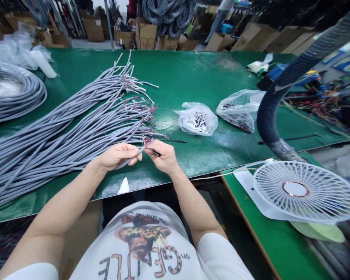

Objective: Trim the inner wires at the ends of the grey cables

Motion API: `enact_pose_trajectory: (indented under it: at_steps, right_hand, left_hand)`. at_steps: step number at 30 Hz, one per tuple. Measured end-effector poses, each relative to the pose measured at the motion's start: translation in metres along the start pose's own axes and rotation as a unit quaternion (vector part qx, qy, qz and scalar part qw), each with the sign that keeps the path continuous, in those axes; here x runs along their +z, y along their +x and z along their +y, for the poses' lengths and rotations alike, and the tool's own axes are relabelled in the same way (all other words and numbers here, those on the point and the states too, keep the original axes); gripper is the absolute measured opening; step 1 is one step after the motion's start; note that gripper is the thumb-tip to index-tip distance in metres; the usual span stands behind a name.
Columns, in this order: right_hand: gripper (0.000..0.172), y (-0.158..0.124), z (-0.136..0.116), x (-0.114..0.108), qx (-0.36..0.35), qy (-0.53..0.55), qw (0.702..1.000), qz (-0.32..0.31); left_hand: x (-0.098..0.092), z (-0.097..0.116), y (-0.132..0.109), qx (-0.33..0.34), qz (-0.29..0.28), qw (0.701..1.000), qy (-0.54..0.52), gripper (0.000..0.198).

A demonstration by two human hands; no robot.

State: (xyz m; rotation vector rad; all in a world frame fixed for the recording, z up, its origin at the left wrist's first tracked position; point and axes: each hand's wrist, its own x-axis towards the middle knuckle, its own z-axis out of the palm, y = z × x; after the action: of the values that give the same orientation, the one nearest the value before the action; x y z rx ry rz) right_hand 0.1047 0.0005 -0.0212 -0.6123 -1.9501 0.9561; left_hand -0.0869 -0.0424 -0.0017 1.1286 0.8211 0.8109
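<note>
My left hand is closed around a grey cable near its stripped end. Thin coloured wires fan out of that end, just beside my right hand. The right fingers are pinched together at these wires, and a small dark thing shows under them; I cannot make out what it is. A thin black rod sticks out to the right beyond the right hand. Left of both hands lies a large bundle of grey cables, many with red and other coloured wire ends bared.
Two clear plastic bags hold small parts: one with black and white pieces, another with dark pieces. A thick dark hose arches over the right side. A white fan stands at lower right. Coiled grey cable lies far left.
</note>
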Motion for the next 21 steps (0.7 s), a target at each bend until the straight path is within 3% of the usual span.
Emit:
enact_pose_trajectory:
  at_steps: [6,7,9,11,13,15,18,21]
  right_hand:
    - [0.019,-0.002,0.013,-0.027,0.013,-0.130,0.991,0.017]
    - [0.020,-0.004,0.017,-0.035,0.023,-0.163,0.986,0.028]
    - [0.024,-0.013,0.025,-0.053,0.059,-0.237,0.969,0.040]
    - [0.027,-0.025,0.035,-0.068,0.102,-0.312,0.944,0.035]
    - [0.031,-0.036,0.044,-0.078,0.138,-0.377,0.916,0.024]
    - [0.033,-0.044,0.052,-0.083,0.159,-0.425,0.891,0.012]
    - [0.032,-0.048,0.059,-0.084,0.155,-0.466,0.871,-0.003]
    - [0.032,-0.046,0.061,-0.083,0.135,-0.480,0.867,-0.010]
  left_hand:
    - [-0.005,0.003,-0.003,0.027,0.053,0.997,0.047,0.032]
    - [-0.007,0.005,-0.004,0.047,0.088,0.993,0.063,0.032]
    - [-0.012,0.009,-0.004,0.114,0.213,0.965,0.098,0.031]
    - [-0.018,0.012,-0.002,0.194,0.364,0.902,0.129,0.028]
    - [-0.024,0.011,0.003,0.240,0.456,0.844,0.149,0.026]
    - [-0.030,0.005,0.009,0.234,0.462,0.839,0.167,0.028]
    - [-0.033,-0.009,0.017,0.176,0.388,0.874,0.232,0.044]
    - [-0.030,-0.019,0.019,0.151,0.321,0.873,0.334,0.056]
